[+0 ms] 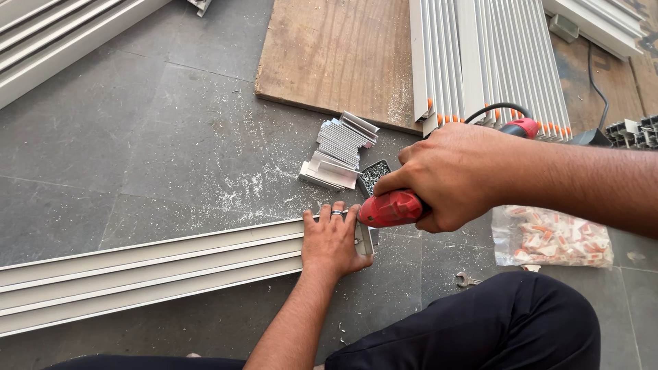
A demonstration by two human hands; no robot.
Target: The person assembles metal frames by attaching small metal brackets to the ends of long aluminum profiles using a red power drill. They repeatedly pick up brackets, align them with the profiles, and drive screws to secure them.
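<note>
Drill (392, 208), red and corded, sits in the right hand (452, 177), whose fingers are wrapped tight around its body, nose pointing down at the end of the rail (151, 267). That rail, a long white channelled aluminium profile, lies flat on the grey floor (171, 151) and runs off to the left of the drill. The left hand (334, 241) lies palm down on the rail's end, fingers spread, a ring on one finger, pressing rather than gripping; its fingertips sit just beside the drill's nose, almost touching it.

The bit itself is hidden behind the hand and the drill body, so I cannot tell whether it is on the metal.

The main risk, as I judge it, is that closeness: if the bit skates on the smooth aluminium or grabs as it breaks through, it could jump toward the fingertips. The rail is held only by palm pressure, so a snatch might also twist it on the floor. Metal shavings (253, 185) already litter the floor beyond the drill and could cut bare skin or let the rail slide.

Behind the drill lie a stack of brackets (339, 152) and a small tray of screws (373, 175); to its right, a bag of plastic plugs (552, 236); below it, a spanner (467, 279) by the knee (510, 318).
</note>
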